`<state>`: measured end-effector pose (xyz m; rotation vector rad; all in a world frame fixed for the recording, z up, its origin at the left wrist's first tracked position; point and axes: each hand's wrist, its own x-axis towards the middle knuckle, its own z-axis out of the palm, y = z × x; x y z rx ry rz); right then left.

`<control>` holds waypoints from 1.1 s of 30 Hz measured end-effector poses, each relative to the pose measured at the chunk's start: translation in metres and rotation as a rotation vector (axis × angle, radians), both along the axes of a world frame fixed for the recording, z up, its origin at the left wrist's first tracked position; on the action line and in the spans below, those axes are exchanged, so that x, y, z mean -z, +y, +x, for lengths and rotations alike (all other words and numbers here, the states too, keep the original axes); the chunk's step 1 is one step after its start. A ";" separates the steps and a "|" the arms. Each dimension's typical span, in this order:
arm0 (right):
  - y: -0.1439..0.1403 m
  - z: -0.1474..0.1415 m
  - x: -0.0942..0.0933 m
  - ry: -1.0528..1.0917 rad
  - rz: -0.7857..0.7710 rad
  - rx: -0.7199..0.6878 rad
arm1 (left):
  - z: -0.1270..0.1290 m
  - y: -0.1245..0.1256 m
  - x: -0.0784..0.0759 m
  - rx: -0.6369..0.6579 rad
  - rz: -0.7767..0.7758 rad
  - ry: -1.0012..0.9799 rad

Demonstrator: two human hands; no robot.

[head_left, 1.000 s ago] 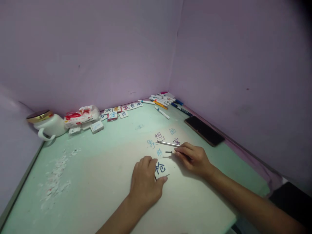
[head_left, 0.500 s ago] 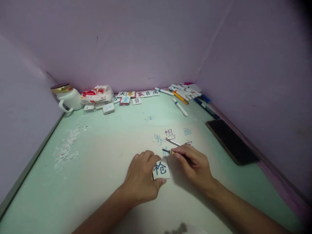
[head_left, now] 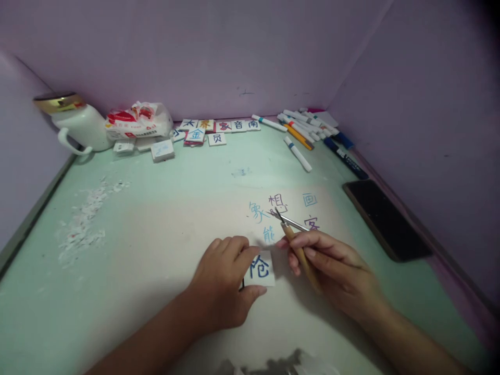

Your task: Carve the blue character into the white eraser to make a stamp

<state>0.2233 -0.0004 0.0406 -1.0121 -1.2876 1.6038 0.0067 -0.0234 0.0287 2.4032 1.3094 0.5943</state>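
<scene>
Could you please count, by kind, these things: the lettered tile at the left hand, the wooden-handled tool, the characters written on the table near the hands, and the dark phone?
lettered tile: 1
wooden-handled tool: 1
written characters: 5
phone: 1
Total: 8

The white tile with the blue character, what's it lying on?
The white tile lies on the pale green table, pinched by the left hand. Its left edge and whatever is beneath it are covered.
</scene>
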 end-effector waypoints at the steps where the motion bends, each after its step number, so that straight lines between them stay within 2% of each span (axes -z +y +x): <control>1: 0.000 0.001 -0.002 0.036 -0.028 0.000 | 0.000 0.000 0.000 0.002 -0.005 -0.002; 5: -0.002 0.001 -0.004 0.060 -0.025 0.033 | 0.000 0.000 -0.001 -0.003 -0.022 -0.012; 12: -0.004 0.001 -0.001 -0.281 0.085 0.144 | 0.000 -0.001 -0.003 -0.117 0.016 -0.011; 19: -0.002 0.006 0.002 -0.491 0.254 0.155 | 0.001 0.001 -0.003 -0.111 0.006 -0.010; 26: -0.001 0.006 0.005 -0.620 0.409 0.190 | 0.000 0.001 -0.001 -0.116 0.050 -0.018; 33: -0.003 0.005 0.006 -0.631 0.445 0.164 | 0.002 0.000 -0.002 -0.144 0.070 0.021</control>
